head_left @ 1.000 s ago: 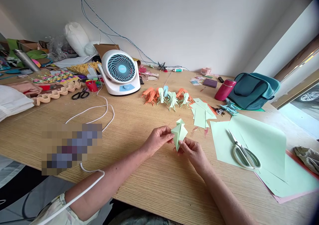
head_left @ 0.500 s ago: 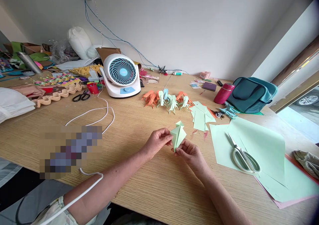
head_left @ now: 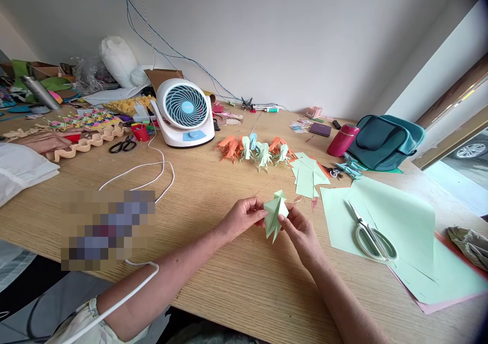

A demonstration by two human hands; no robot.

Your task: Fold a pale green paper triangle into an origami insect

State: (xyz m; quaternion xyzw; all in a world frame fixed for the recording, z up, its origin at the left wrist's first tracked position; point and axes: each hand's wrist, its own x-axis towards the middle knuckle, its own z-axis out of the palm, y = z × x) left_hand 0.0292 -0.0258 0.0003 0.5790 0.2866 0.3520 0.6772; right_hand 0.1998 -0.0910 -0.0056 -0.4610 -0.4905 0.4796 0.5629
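Paper, pale mint and sharply creased, forms the folded origami piece (head_left: 275,213) held just below the middle of the frame, above the bare wood-grain tabletop (head_left: 236,283). The piece is a narrow kite-like shape, pointed at the bottom and stepped at the top. The left hand (head_left: 241,217) pinches its left edge between thumb and fingertips; the right hand (head_left: 301,232) pinches its right side, thumb on the front face. Both hands are closed narrowly on the paper.

Above the hands, in the centre of the frame, stands a row of finished origami figures (head_left: 256,150) in orange, mint and light blue, spiky with many thin points. To their right lies a fanned stack of cut mint paper squares (head_left: 308,174). At right of the frame, large smooth mint sheets (head_left: 400,222) overlap a pink sheet, and white-handled scissors (head_left: 371,235) with bright metal blades rest on them. A round white desk fan (head_left: 185,111) with a teal spiral grille sits upper left of centre; the small badge at its hub is too small to read. Its white cord (head_left: 147,174) loops across the wood. A glossy magenta flask (head_left: 343,139) and a teal fabric bag (head_left: 387,141) sit at upper right. Black-handled scissors (head_left: 122,145) lie at left. A pixelated patch covers part of the lower left.
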